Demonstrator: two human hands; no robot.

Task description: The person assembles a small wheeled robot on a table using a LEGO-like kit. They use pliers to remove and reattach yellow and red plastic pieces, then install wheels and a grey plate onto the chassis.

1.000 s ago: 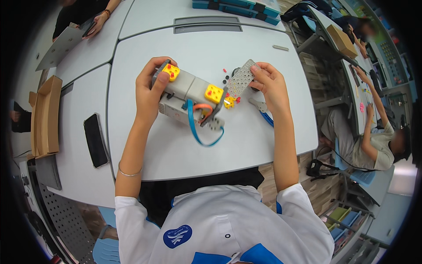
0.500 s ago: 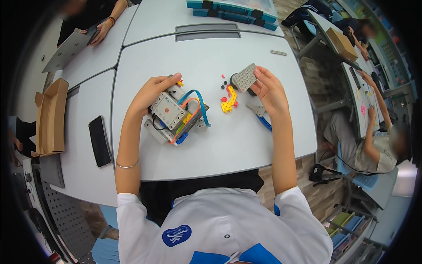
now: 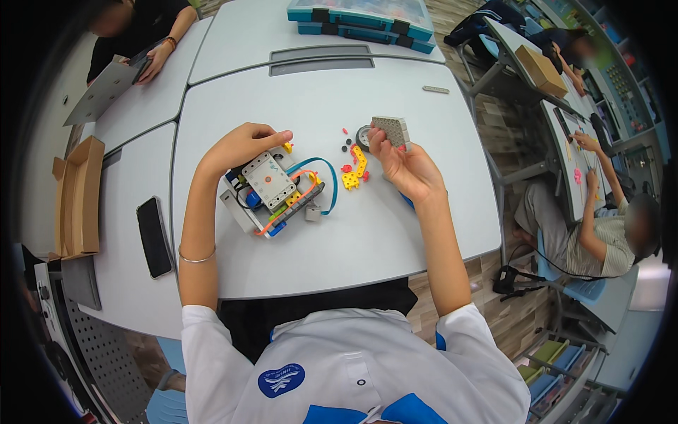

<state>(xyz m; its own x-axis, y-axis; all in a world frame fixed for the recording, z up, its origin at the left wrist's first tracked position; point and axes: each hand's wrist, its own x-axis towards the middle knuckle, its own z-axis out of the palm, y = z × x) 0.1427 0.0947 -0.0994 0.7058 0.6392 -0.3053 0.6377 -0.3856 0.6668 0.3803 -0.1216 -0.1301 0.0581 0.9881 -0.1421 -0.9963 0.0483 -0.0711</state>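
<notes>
A grey brick-built robot model (image 3: pixel 270 180) with a teal cable and an orange cable lies on the table at the left. My left hand (image 3: pixel 244 147) is closed at its far edge, thumb stretched to the right; the other fingers are mostly hidden. My right hand (image 3: pixel 409 169) grips a grey block plate (image 3: pixel 390 132), tilted above the table. Beside that plate is a black-tyred wheel (image 3: pixel 363 138). Between my hands lie a yellow angled beam (image 3: pixel 361 162), a yellow connector (image 3: pixel 350 181) and several small red and black pieces. Under my right wrist shows a blue tool handle (image 3: pixel 407 201).
A phone (image 3: pixel 155 237) and an open cardboard box (image 3: pixel 79 198) are at the left. Teal cases (image 3: pixel 364 28) are stacked at the far side. A grey beam (image 3: pixel 436 90) lies far right. Other people sit at tables left and right.
My right hand has moved left and turned the grey plate, which now shows its thick edge. My right forearm covers most of the tool. The left hand has shifted slightly on the model.
</notes>
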